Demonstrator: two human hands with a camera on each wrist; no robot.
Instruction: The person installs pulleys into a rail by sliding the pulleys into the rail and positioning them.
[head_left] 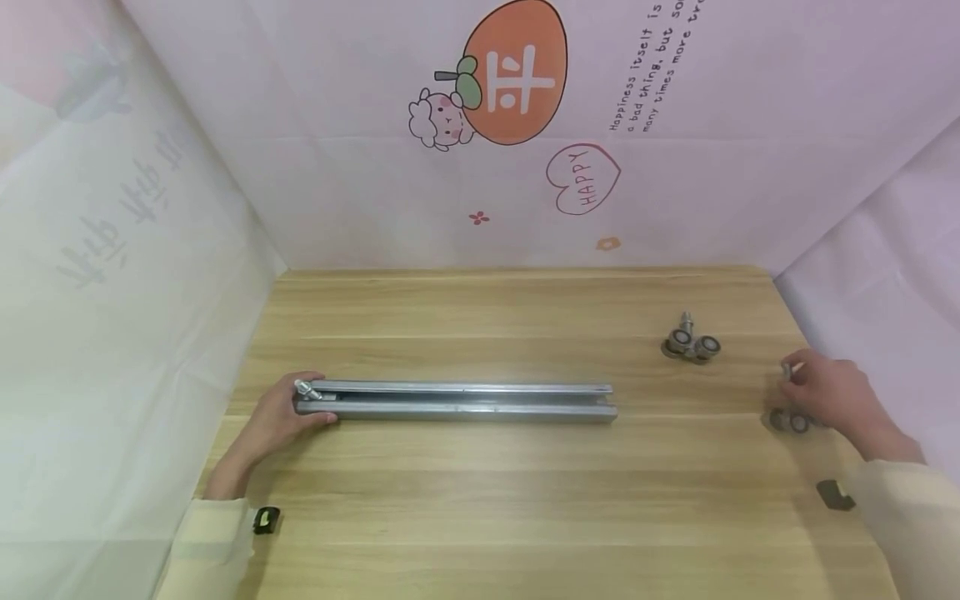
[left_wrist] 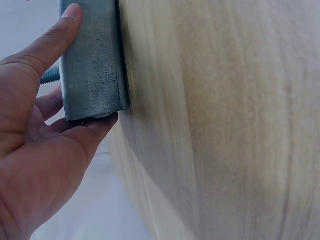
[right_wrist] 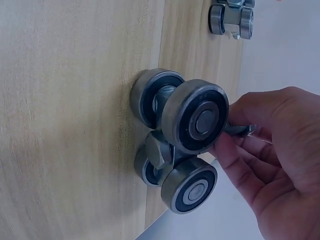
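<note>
A grey metal channel rail [head_left: 465, 414] lies across the wooden table with its long slot facing up. My left hand [head_left: 273, 421] grips its left end, thumb along the near side and fingers round the end. A threaded bolt [head_left: 307, 390] sticks up from the slot there; in the left wrist view the bolt [left_wrist: 51, 75] shows behind the rail [left_wrist: 92, 65]. At the far right, my right hand [head_left: 832, 396] pinches the bolt stem of a roller trolley [right_wrist: 197, 122] with several bearing wheels. Whether its wheels touch the table I cannot tell.
A second roller trolley [head_left: 690, 343] stands on the table [head_left: 525, 508] between the rail and my right hand, its bolt pointing away. White printed cloth [head_left: 337, 192] walls the back and both sides. Small dark devices [head_left: 266, 521] sit beside both wrists.
</note>
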